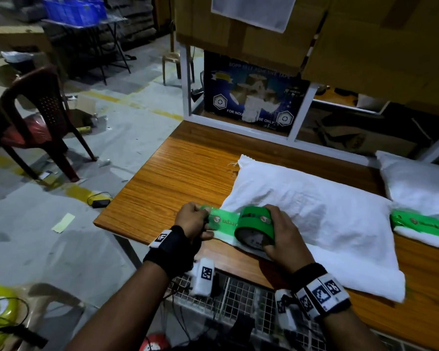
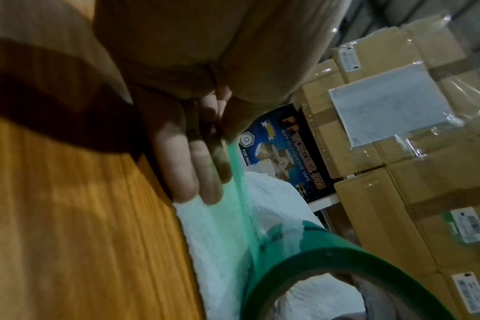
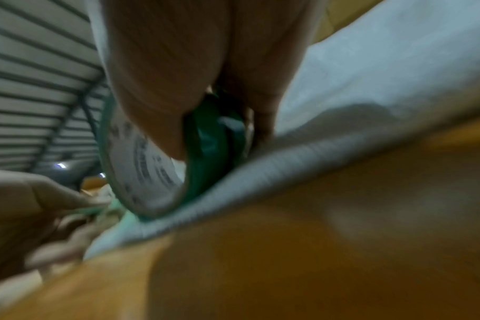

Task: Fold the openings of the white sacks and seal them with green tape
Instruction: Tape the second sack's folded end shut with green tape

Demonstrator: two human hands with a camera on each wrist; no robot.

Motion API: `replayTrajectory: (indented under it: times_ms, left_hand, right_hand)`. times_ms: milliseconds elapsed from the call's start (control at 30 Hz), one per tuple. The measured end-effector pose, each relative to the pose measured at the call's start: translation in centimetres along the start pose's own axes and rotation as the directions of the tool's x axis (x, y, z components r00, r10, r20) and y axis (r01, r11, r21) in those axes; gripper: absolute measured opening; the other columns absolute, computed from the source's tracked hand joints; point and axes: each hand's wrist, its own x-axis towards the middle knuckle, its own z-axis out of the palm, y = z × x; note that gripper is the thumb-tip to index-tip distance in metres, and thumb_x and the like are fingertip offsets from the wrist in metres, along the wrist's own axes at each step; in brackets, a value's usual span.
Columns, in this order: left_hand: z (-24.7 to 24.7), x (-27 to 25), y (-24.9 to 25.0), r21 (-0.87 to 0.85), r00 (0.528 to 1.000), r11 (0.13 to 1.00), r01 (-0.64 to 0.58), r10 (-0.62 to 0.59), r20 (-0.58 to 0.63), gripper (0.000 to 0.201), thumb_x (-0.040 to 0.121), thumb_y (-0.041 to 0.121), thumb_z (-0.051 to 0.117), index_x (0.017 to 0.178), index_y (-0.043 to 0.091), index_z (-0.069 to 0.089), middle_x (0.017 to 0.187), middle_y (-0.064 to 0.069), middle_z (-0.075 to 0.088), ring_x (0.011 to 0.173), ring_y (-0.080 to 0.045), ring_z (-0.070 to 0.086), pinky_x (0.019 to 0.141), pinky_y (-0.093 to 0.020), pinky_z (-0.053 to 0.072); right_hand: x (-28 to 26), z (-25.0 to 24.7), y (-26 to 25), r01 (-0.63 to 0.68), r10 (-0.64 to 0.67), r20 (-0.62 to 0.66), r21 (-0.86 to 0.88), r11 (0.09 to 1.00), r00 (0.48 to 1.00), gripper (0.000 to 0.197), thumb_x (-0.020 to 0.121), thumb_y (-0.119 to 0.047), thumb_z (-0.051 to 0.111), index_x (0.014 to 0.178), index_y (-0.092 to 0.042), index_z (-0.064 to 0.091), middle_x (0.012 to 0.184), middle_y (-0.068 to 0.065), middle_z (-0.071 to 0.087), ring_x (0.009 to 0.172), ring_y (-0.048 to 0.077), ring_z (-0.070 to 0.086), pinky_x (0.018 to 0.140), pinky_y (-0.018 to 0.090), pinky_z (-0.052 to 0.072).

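A white sack (image 1: 314, 214) lies across the wooden table (image 1: 178, 173), its folded near-left end under my hands. My right hand (image 1: 284, 234) grips a green tape roll (image 1: 255, 228) standing on that fold, thumb inside the core. My left hand (image 1: 195, 220) pinches the free tape end (image 1: 222, 220), which is stretched out from the roll over the sack's left corner. In the left wrist view the fingers (image 2: 189, 164) hold the tape strip (image 2: 239, 194) above the sack (image 2: 225, 249). The right wrist view is blurred: the roll (image 3: 151, 168) rests on the sack's fold (image 3: 288, 155).
A second white sack (image 1: 421, 188) with a green tape band (image 1: 423, 224) lies at the right. A blue tape carton (image 1: 254, 92) and cardboard boxes (image 1: 365, 34) sit on the shelf behind the table. A dark plastic chair (image 1: 41, 117) stands on the floor to the left.
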Motion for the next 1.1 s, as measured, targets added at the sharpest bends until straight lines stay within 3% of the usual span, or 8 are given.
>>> replayTrajectory:
  times_ms: [100,300,467,600,667,833,967,1100]
  left_hand:
    - [-0.4,0.2,0.1,0.013,1.0,1.0,-0.014,0.014,0.005,0.012,0.102,0.011,0.051,0.096,0.01,0.041,0.073,-0.013,0.045,0.057,-0.018,0.047,0.053,-0.033,0.045]
    - [-0.4,0.3,0.4,0.052,0.998,0.998,0.039,-0.041,0.037,0.012,0.105,0.017,0.046,0.108,0.006,0.046,0.097,-0.021,0.057,0.074,-0.03,0.064,0.048,-0.037,0.055]
    - [-1.4,0.1,1.2,-0.067,0.987,0.988,0.136,-0.129,0.096,0.011,0.108,0.023,0.038,0.101,0.016,0.043,0.097,-0.017,0.062,0.06,-0.028,0.07,0.043,-0.046,0.057]
    - [-2.5,0.3,1.7,-0.115,0.978,0.98,0.161,-0.143,0.154,0.012,0.108,0.025,0.037,0.101,0.016,0.042,0.097,-0.019,0.061,0.072,-0.032,0.067,0.041,-0.047,0.056]
    - [-3.1,0.6,2.0,-0.138,0.99,0.983,0.12,-0.107,0.097,0.01,0.107,0.019,0.042,0.098,0.014,0.044,0.089,-0.018,0.061,0.07,-0.03,0.065,0.039,-0.042,0.054]
    - [-4.7,1.7,2.3,-0.082,0.996,0.993,-0.08,0.076,-0.042,0.027,0.099,0.007,0.055,0.076,0.017,0.045,0.057,-0.003,0.054,0.044,-0.014,0.054,0.042,-0.025,0.043]
    - [-4.7,1.9,2.8,-0.003,0.985,0.985,-0.173,0.173,-0.014,0.02,0.098,0.01,0.058,0.082,0.016,0.049,0.076,-0.015,0.061,0.06,-0.025,0.062,0.045,-0.029,0.049]
    - [-4.0,2.9,3.0,0.106,0.972,0.967,-0.232,0.235,-0.017,0.016,0.097,0.015,0.061,0.085,0.016,0.05,0.089,-0.031,0.066,0.07,-0.032,0.066,0.051,-0.034,0.052]
  right_hand:
    - [0.7,-0.5,-1.3,0.003,0.002,0.044,-0.115,0.993,0.999,0.091,0.069,-0.009,0.074,0.146,-0.029,0.029,0.125,0.007,0.047,0.11,0.031,0.055,0.084,0.037,0.051]
    - [1.9,-1.1,-4.2,0.071,-0.033,0.126,-0.306,0.949,0.991,0.076,0.079,-0.021,0.071,0.14,-0.03,0.027,0.117,0.009,0.047,0.105,0.034,0.055,0.073,0.041,0.051]
    - [2.6,0.3,-5.1,0.011,-0.01,-0.011,0.037,0.999,1.0,0.063,0.069,-0.009,0.073,0.124,-0.018,0.043,0.115,0.006,0.044,0.105,0.027,0.05,0.076,0.032,0.044]
    - [1.6,2.2,-4.2,-0.017,0.016,0.015,0.148,0.989,1.0,0.066,0.064,-0.005,0.073,0.119,-0.022,0.04,0.111,0.005,0.049,0.104,0.025,0.052,0.074,0.034,0.046]
    - [1.3,2.7,-4.2,-0.023,0.023,0.006,0.146,0.989,1.0,0.07,0.063,-0.003,0.071,0.121,-0.025,0.038,0.11,0.004,0.052,0.102,0.023,0.054,0.077,0.038,0.051]
    - [1.8,3.8,-5.5,-0.07,0.079,-0.099,0.093,0.993,0.992,0.063,0.065,0.003,0.069,0.118,-0.017,0.039,0.108,0.008,0.048,0.097,0.025,0.05,0.072,0.033,0.045]
    - [1.7,4.2,-5.7,-0.153,0.166,-0.151,0.095,0.984,0.975,0.057,0.069,0.006,0.067,0.117,-0.01,0.041,0.113,0.011,0.045,0.102,0.026,0.048,0.071,0.023,0.035]
    - [1.7,4.1,-5.7,-0.175,0.187,-0.143,0.088,0.981,0.972,0.059,0.073,0.005,0.07,0.122,-0.007,0.04,0.119,0.013,0.044,0.11,0.025,0.046,0.075,0.02,0.036]
